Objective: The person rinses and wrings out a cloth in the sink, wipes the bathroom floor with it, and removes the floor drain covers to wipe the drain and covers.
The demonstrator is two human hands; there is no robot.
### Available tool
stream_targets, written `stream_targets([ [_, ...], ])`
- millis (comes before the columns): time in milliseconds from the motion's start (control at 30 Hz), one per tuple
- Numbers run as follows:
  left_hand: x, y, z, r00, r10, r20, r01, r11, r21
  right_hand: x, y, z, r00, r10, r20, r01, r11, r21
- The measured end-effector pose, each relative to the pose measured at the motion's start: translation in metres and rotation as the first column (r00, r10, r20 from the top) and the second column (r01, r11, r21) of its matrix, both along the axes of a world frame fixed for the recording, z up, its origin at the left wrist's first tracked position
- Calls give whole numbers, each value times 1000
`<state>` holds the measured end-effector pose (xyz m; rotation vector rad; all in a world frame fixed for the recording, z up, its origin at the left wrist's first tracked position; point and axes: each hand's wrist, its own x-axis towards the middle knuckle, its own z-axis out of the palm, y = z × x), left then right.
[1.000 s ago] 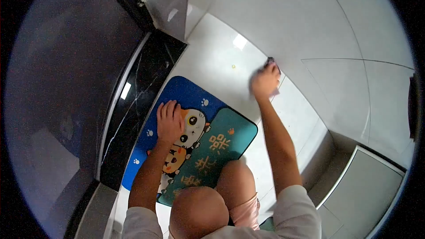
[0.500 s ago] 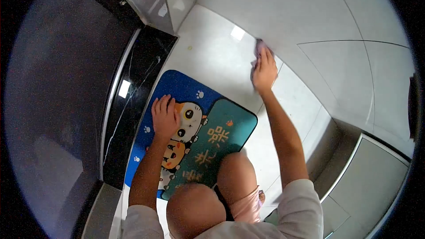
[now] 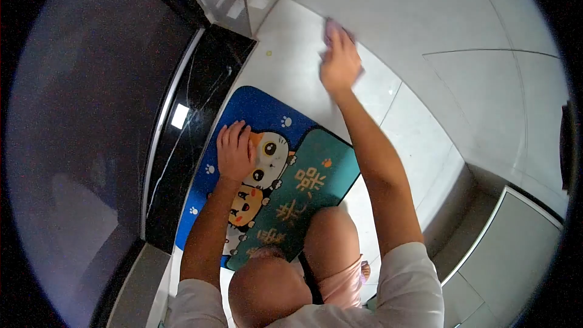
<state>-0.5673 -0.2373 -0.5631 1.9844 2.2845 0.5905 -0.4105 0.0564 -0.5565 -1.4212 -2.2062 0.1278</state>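
My right hand (image 3: 340, 68) presses a dark purplish cloth (image 3: 334, 27) against the white tiled floor (image 3: 291, 36), close to the base of the wall. Parts of the cloth stick out past the fingertips and beside the palm. My left hand (image 3: 236, 150) lies flat with fingers spread on the blue and green mat (image 3: 331, 146), which shows cartoon cats and paw prints. A small yellowish spot (image 3: 269, 53) is on the floor between the mat and the corner.
A black marble sill (image 3: 194, 103) borders the mat on the left, beside a dark panel. The pale wall (image 3: 401, 18) rises behind the floor. A white-framed cabinet (image 3: 504, 249) stands at the lower right. My knees are at the mat's near edge.
My right hand has slid with the cloth along the wall's base, up and to the left toward the corner. My left hand has stayed on the mat. The view has shifted slightly.
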Motion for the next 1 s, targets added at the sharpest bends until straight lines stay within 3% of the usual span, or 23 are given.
stream_targets([
  [33, 1, 1, 1, 1000, 19, 4, -19, 1000, -13, 19, -15, -14, 993, -95, 63, 90, 993, 80],
  [100, 6, 2, 3, 999, 29, 31, -28, 999, -25, 37, -61, -18, 978, -188, 87, 187, 982, 17],
  [167, 4, 3, 5, 1000, 15, -21, -16, 998, -61, 16, -100, 7, 989, -99, 111, 131, 931, -340],
  [233, 1, 1, 2, 1000, -6, -2, 6, 999, -47, -12, -122, -3, 992, 82, 91, -73, 992, -100],
  [300, 0, 1, 1, 1000, -2, 9, 1, 1000, 22, -19, -102, 2, 976, 209, -61, -211, 977, -29],
  [400, 0, 3, 3, 1000, 4, 10, -4, 999, 43, 25, -61, 0, 971, 237, -20, -236, 970, 53],
  [500, 0, 2, 0, 1000, -13, -24, 14, 998, 53, 122, -47, 13, 986, -103, 130, 113, 991, -71],
  [533, 0, 1, -1, 999, -14, -37, 17, 998, 63, 168, -48, 5, 990, -96, 98, 95, 995, 16],
  [567, 1, 0, -1, 998, -9, -67, 12, 999, 44, 208, -58, 8, 977, -191, 91, 196, 979, -58],
  [667, 6, 1, -5, 989, 5, -144, 0, 999, 35, 322, -101, -16, 892, -430, 142, 442, 894, -70],
  [767, 21, 4, 4, 931, 17, -364, -21, 1000, -6, 325, -134, -13, 821, -554, 138, 566, 822, -65],
  [800, 31, 5, 3, 927, 7, -375, -8, 1000, -1, 307, -146, 0, 848, -518, 114, 530, 830, -172],
  [833, 43, 6, 0, 912, 130, -389, -121, 992, 46, 286, -158, 18, 872, -483, 84, 486, 830, -274],
  [900, 84, 15, 0, 877, 316, -361, -302, 948, 99, 255, -184, 36, 959, -250, 132, 283, 821, -497],
  [933, 107, 22, -14, 947, 217, -236, -196, 975, 108, 248, -206, 22, 990, -137, 30, 140, 948, -286],
  [967, 148, 34, -16, 992, 68, -105, -41, 971, 237, 250, -225, 6, 999, 1, -38, -3, 999, -48],
  [1000, 198, 42, 9, 998, -12, 60, 7, 996, 86, 266, -228, 7, 999, -10, -41, 8, 999, -53],
])
